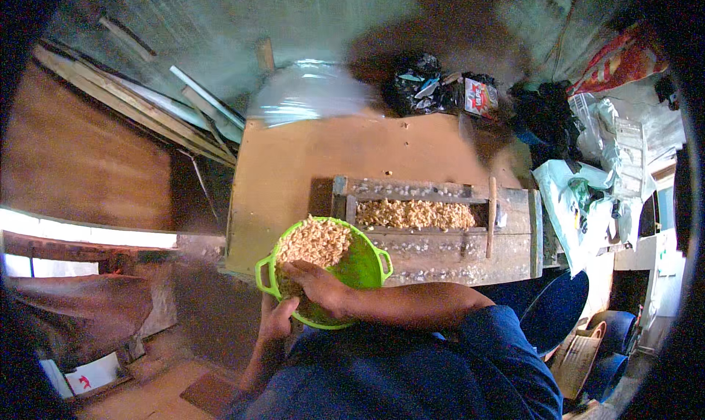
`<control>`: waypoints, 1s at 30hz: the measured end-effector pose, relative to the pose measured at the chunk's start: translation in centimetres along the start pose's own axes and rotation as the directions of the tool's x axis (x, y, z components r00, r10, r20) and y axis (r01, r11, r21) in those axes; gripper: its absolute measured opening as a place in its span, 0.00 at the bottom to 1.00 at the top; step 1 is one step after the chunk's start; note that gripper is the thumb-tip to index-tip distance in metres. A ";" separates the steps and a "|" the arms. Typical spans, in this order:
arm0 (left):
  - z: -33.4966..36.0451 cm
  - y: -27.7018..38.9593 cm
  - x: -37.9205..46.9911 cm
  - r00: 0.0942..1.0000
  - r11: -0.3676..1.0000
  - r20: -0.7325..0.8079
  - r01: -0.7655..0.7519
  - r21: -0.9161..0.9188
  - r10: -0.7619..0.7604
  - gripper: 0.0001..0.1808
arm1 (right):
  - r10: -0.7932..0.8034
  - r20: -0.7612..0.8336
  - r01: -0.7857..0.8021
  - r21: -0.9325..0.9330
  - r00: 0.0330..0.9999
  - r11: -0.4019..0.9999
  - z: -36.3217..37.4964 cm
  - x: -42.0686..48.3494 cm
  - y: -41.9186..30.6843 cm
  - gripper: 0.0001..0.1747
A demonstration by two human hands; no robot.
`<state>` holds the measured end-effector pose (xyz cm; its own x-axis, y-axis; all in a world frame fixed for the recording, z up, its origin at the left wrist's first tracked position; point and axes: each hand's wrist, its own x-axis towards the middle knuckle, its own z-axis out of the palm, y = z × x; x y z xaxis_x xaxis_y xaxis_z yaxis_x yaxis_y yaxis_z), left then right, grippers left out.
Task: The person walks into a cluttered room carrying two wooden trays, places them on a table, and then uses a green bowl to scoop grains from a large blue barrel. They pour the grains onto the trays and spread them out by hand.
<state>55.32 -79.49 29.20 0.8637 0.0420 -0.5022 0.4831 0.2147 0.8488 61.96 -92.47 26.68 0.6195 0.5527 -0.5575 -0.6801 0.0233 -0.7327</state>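
Note:
A bright green plastic basin (pixel 361 267) with two loop handles is tilted in front of my body. Pale beans or nut kernels (pixel 315 240) are heaped along its far left side. My left hand (pixel 277 315) grips the basin's lower left rim, thumb on the outside. Inside the basin, my right hand (pixel 314 285) touches the near edge of the heap; its fingertips are partly hidden. Just beyond the basin lies a worn wooden box (pixel 440 257) whose long opening holds similar kernels (pixel 416 214). A wooden stick (pixel 491 219) lies across the opening's right end.
The box rests on a wooden tabletop (pixel 286 166). Clear plastic sheeting (pixel 308 92) and black plastic bags (pixel 421 84) line its back. White plastic bags (pixel 578 199) hang at the right, above a large dark blue tub (pixel 556 310). Wooden planks (pixel 137 106) lean at the left.

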 end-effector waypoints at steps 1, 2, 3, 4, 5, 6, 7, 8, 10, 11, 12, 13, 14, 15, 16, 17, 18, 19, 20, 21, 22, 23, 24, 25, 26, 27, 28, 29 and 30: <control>-1.2 -0.6 0.3 0.999 0.998 0.008 0.047 0.043 -0.047 0.38 | 0.014 0.017 -0.015 0.071 1.000 0.997 -0.2 0.6 0.9 0.30; -2.0 -1.1 0.4 0.996 0.993 0.001 0.090 0.079 -0.091 0.39 | 0.086 -0.015 -0.085 0.030 0.996 0.996 0.0 0.3 0.2 0.30; -1.9 -0.9 0.3 1.000 0.999 0.008 0.029 0.021 -0.029 0.39 | 0.156 -0.050 -0.156 -0.008 0.987 0.988 0.1 -0.3 -1.4 0.29; -1.9 -1.0 0.4 0.999 0.998 -0.020 0.047 0.029 -0.046 0.40 | 0.224 -0.086 -0.228 -0.044 0.971 0.973 0.1 -0.7 -2.4 0.29; -1.8 -1.0 0.6 0.997 0.997 -0.043 0.066 0.038 -0.064 0.40 | 0.212 -0.096 -0.208 0.057 0.972 0.977 0.0 -1.0 -2.5 0.26; -1.8 -1.0 0.8 0.994 0.995 -0.067 0.085 0.045 -0.082 0.40 | 0.156 -0.054 -0.145 0.158 0.986 0.977 -0.5 -0.1 -0.7 0.25; -2.0 -0.8 1.2 1.000 0.999 0.006 -0.004 0.045 0.004 0.41 | 0.094 -0.018 -0.087 0.260 0.995 0.962 -0.9 0.7 0.2 0.24; -2.2 -1.1 1.5 1.000 1.000 0.021 -0.001 -0.011 0.001 0.41 | 0.167 0.025 -0.161 0.438 0.986 0.884 -1.4 1.0 1.1 0.23; -3.2 -2.2 1.9 1.000 0.992 0.029 -0.004 -0.128 0.008 0.40 | 0.269 0.041 -0.239 0.596 0.962 0.767 -1.4 -0.5 -1.6 0.22; -3.8 -2.9 2.2 0.999 0.979 0.035 -0.001 -0.202 0.008 0.39 | 0.294 0.006 -0.238 0.600 0.956 0.764 -1.5 -1.0 -2.4 0.21; -4.6 -3.5 2.5 1.000 0.979 0.029 0.003 -0.204 0.003 0.39 | 0.319 -0.034 -0.233 0.608 0.947 0.759 -1.9 -1.4 -2.7 0.21; -5.5 -4.1 2.8 1.000 0.979 0.022 0.007 -0.206 -0.003 0.38 | 0.277 0.032 -0.225 0.679 0.960 0.699 -2.8 -1.5 -2.4 0.20; -6.8 -5.3 3.5 1.000 0.977 0.018 0.013 -0.211 -0.009 0.38 | 0.234 0.043 -0.197 0.697 0.971 0.689 -3.3 -2.2 -3.0 0.20; -8.1 -6.7 3.8 0.999 0.998 0.041 -0.013 -0.056 0.015 0.37 | 0.191 0.059 -0.175 0.715 0.980 0.676 -3.6 -3.0 -4.3 0.20; -9.3 -8.1 4.0 0.997 0.994 0.064 -0.048 0.102 0.041 0.36 | 0.145 0.075 -0.153 0.734 0.987 0.662 -4.2 -3.4 -5.1 0.20; -7.9 -6.1 3.6 0.999 0.999 0.050 0.022 -0.024 -0.021 0.36 | 0.110 0.089 -0.139 0.754 0.990 0.642 -5.2 -3.5 -5.4 0.19; -6.5 -4.1 3.1 0.995 0.985 0.048 0.092 -0.148 -0.085 0.36 | -0.017 0.170 -0.128 0.801 0.985 0.585 -6.8 -3.5 -5.1 0.18; -5.3 -2.8 2.7 0.994 0.973 0.032 0.107 -0.204 -0.103 0.36 | -0.149 0.238 -0.128 0.843 0.960 0.523 -8.7 -3.2 -4.3 0.18; -5.2 -2.5 2.6 0.996 0.959 0.041 0.088 -0.269 -0.080 0.36 | -0.282 0.292 -0.139 0.878 0.914 0.459 -10.4 -2.9 -3.7 0.18; -5.1 -2.3 2.5 0.997 0.942 0.046 0.067 -0.329 -0.055 0.35 | -0.210 0.161 -0.037 0.867 0.964 0.497 -11.8 -2.5 -3.5 0.17; -5.2 -2.3 2.4 0.998 0.920 0.050 0.046 -0.389 -0.029 0.34 | -0.143 0.021 0.060 0.839 0.990 0.541 -13.0 -2.1 -3.4 0.17; -5.5 -2.4 2.2 0.999 0.935 0.033 0.017 -0.353 -0.005 0.34 | -0.082 -0.117 0.143 0.795 0.990 0.589 -13.9 -1.5 -3.5 0.16; -5.9 -2.7 2.2 1.000 0.948 0.025 -0.010 -0.318 0.018 0.33 | -0.040 -0.242 0.210 0.733 0.969 0.647 -14.5 -0.9 -3.6 0.16; -6.5 -3.1 2.3 0.999 0.959 0.017 -0.036 -0.282 0.042 0.33 | -0.009 -0.365 0.265 0.659 0.931 0.704 -15.0 -0.2 -3.8 0.16; -7.4 -3.7 2.4 0.998 0.967 0.012 -0.062 -0.247 0.067 0.32 | 0.011 -0.485 0.308 0.573 0.875 0.760 -15.4 0.2 -3.9 0.16; -8.4 -4.5 2.6 0.996 0.974 0.007 -0.086 -0.208 0.089 0.32 | -0.042 -0.457 0.325 0.563 0.889 0.760 -16.0 0.3 -3.7 0.14; -9.5 -5.3 2.8 0.997 0.972 0.007 -0.079 -0.221 0.083 0.33 | -0.073 -0.500 0.340 0.466 0.863 0.817 -16.4 0.6 -3.5 0.15; -9.7 -5.1 2.9 0.997 0.970 0.009 -0.071 -0.232 0.075 0.35 | -0.109 -0.540 0.348 0.365 0.835 0.864 -16.8 0.9 -3.3 0.16; -9.9 -4.9 3.1 0.998 0.968 0.012 -0.063 -0.244 0.068 0.37 | -0.148 -0.575 0.350 0.258 0.805 0.900 -17.2 1.3 -2.9 0.17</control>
<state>54.20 -70.80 21.87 0.8961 0.0452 -0.4416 0.3781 0.4436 0.8126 71.46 -106.13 21.42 0.8247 -0.0378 -0.5643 -0.4964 0.4296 -0.7543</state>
